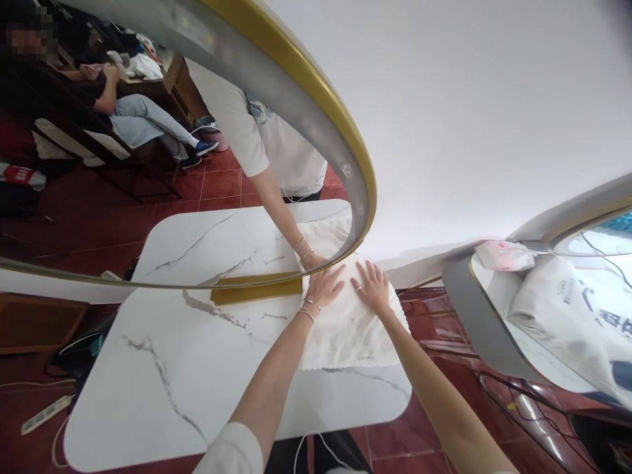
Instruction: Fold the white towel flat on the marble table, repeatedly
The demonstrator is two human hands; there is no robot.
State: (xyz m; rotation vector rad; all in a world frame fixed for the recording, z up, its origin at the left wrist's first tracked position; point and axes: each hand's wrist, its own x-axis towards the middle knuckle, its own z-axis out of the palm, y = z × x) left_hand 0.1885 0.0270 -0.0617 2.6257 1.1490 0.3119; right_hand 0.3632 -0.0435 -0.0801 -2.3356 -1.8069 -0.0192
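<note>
White Cloth Lay Spread Across Marble-Patterned Tabletop

The person's left hand and right hand rested palm-down on the cloth, fingers splayed flat rather than gripping. Both lay toward its far end, the left nearer its left edge, the right nearer its right; most of the fabric extended toward the person. A gold-rimmed mirror stood just beyond.

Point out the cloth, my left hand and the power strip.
Cloth (351, 326): head view, on its bare middle, between the forearms.
Left hand (322, 289): head view, on the back of the hand.
Power strip (47, 415): head view, on the middle of its top.
</note>
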